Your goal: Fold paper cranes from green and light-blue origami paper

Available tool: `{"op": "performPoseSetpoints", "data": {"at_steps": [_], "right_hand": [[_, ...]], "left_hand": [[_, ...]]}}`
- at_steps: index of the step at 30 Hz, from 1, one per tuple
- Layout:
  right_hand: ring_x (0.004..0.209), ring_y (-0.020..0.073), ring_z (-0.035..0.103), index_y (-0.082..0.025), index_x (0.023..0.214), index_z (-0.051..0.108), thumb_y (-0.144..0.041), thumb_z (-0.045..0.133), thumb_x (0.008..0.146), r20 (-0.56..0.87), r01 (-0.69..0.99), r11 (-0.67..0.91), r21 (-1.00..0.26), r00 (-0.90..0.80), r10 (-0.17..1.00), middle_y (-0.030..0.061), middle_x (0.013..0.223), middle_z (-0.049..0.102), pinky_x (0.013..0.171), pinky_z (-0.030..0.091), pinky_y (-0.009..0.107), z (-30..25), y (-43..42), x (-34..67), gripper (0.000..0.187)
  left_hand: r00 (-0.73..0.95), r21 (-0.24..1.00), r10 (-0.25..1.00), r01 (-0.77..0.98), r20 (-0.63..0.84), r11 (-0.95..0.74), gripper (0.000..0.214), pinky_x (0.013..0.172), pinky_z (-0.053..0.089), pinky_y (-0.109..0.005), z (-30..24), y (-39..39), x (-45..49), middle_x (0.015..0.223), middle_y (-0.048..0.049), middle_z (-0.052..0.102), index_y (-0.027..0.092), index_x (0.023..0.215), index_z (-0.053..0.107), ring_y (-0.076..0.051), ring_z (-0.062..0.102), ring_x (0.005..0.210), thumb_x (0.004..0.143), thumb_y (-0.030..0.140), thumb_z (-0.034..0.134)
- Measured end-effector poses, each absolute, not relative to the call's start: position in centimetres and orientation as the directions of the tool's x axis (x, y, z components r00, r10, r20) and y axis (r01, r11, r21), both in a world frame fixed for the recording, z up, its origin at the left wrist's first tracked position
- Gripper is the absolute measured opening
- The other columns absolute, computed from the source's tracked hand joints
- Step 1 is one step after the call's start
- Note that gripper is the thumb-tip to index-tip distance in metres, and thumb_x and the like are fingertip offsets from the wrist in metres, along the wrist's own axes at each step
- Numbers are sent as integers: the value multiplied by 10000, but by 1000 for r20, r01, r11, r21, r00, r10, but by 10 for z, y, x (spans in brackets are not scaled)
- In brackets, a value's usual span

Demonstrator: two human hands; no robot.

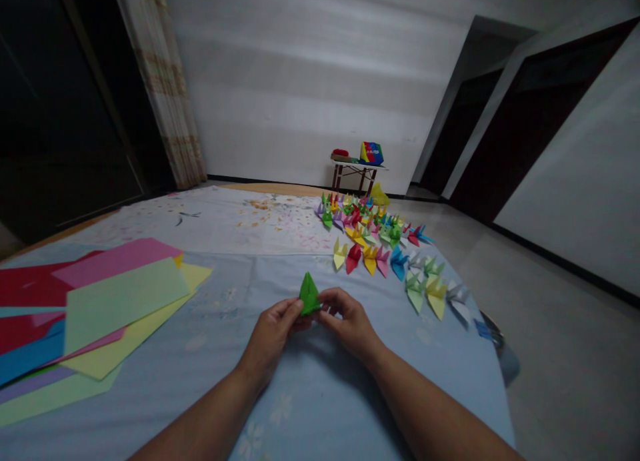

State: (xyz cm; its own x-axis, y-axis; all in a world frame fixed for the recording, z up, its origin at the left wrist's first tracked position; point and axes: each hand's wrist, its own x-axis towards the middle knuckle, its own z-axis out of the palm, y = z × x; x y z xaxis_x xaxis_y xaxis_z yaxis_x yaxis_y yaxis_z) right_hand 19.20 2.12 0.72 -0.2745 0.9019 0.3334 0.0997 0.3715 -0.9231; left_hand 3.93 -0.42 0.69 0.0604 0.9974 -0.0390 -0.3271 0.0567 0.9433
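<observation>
A small folded piece of green paper (309,293), pointed at the top, is held upright between both hands above the blue cloth. My left hand (280,321) pinches its lower left side, thumb in front. My right hand (345,314) has thumb and fingertips closed on its lower right edge. The fingers hide the bottom of the folded paper. To the right and beyond stand many finished paper cranes in several colours, among them a red crane (353,258) and a blue crane (399,262).
Loose coloured paper sheets (125,301) overlap at the left of the table. A blue tablecloth (215,394) and a white flowered cloth (225,224) cover the table. Beyond it, a small stand (360,165) by the wall holds a colourful box (371,153). A yellow bag (379,195) shows behind the cranes.
</observation>
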Motion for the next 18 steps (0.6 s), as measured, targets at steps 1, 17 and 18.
{"op": "performPoseSetpoints", "data": {"at_steps": [1,17,18], "right_hand": [[663,115,519,-181,843,591,-249,648,680,330,105,367,-924,-263,907,15,779,594,600,409,229,7,22,192,186],[610,119,527,-156,768,601,-317,666,667,223,24,232,-972,-197,955,9,691,604,589,421,238,2,23,188,201],[610,122,535,-155,773,597,-332,671,662,204,-8,206,-978,-196,959,11,694,608,587,425,240,2,24,188,222]], "left_hand": [[71,944,997,-325,-36,57,285,753,469,-313,7,-4,40,880,-83,694,137,915,679,-184,623,758,729,346,621],[127,896,988,-423,-86,133,265,795,473,-306,12,-10,41,945,-92,696,149,929,681,-186,637,826,695,273,669],[130,892,987,-429,-93,140,265,795,474,-306,12,-11,41,949,-92,696,150,926,682,-186,639,825,690,270,674]]}}
